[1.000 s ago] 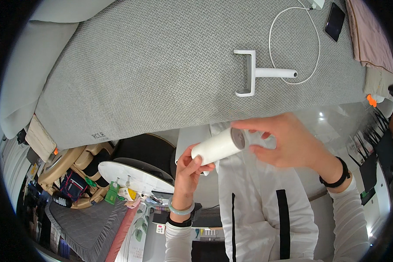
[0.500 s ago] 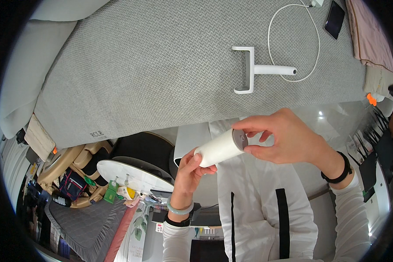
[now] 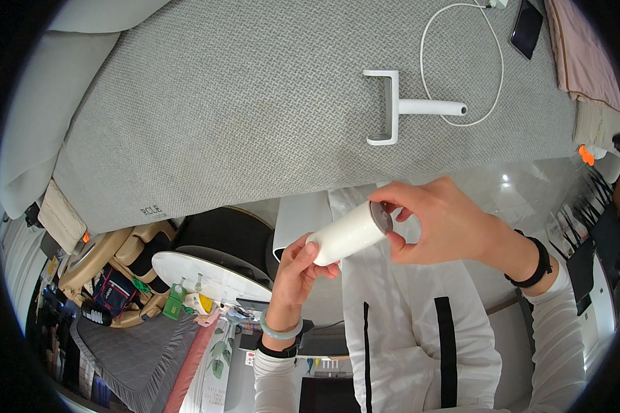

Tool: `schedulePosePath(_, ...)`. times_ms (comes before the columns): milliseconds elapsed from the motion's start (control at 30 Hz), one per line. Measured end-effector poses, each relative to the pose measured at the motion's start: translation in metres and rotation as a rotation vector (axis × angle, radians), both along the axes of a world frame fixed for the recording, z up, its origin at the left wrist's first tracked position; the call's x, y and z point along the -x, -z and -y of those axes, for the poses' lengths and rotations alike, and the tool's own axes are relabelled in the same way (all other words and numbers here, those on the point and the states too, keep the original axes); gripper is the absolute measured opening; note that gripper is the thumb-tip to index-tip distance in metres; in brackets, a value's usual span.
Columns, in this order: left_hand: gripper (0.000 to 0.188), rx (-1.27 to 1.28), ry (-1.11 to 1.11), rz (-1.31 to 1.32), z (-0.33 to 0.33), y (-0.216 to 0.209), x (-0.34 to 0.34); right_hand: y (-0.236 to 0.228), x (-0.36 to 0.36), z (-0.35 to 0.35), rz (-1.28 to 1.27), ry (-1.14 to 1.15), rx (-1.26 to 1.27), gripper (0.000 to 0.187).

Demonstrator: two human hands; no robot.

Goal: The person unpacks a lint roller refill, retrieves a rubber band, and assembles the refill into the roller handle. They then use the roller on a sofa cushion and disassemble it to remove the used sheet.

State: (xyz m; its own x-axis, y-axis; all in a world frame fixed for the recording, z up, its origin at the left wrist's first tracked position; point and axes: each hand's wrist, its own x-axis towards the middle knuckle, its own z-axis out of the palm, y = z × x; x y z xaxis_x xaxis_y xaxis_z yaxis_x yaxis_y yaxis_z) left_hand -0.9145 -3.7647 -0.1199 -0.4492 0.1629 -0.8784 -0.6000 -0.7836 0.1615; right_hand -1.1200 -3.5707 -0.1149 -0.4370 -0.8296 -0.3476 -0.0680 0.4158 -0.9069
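Observation:
Between my hands, over my lap, is a white sticky roll of a lint roller (image 3: 348, 235), tilted with its grey-capped end up to the right. My left hand (image 3: 300, 268) is wrapped round its lower left end. At the grey end cap, the fingers and thumb of my right hand (image 3: 444, 224) pinch the rim. Beyond the hands, a white lint roller handle (image 3: 430, 107) with a U-shaped frame lies on the grey woven sofa cover (image 3: 241, 103).
A white cable (image 3: 424, 51) loops behind the handle, with a dark phone (image 3: 526, 29) at the far right. Pink cloth (image 3: 589, 55) lies along the right edge. A round white table (image 3: 207, 272) holding small items stands at the lower left.
The right fingers have shifted slightly round the grey cap, and the roll has turned a little. My left hand keeps its hold. The view has moved slightly.

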Motion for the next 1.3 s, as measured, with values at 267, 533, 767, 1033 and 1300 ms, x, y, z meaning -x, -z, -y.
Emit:
schedulePosePath(267,0.052,-0.003,0.001,0.005,-0.002,0.001,-0.002,-0.001,-0.002,-0.004,-0.069,0.008,0.024,0.037)
schedulePosePath(533,0.049,-0.028,-0.017,0.029,-0.005,0.008,-0.007,-0.001,0.005,-0.007,0.013,-0.054,-0.002,0.044)
schedulePosePath(767,0.049,0.052,-0.041,-0.009,-0.007,0.003,-0.004,0.0,0.022,-0.007,0.265,-0.11,0.005,0.059)
schedulePosePath(1033,0.063,0.675,0.014,-0.305,-0.017,0.003,-0.003,-0.015,0.021,-0.002,0.647,0.096,-0.156,0.045)
schedulePosePath(1300,0.053,1.116,0.061,-0.561,-0.024,0.008,-0.009,-0.01,0.008,0.007,0.778,0.299,-0.141,0.033)
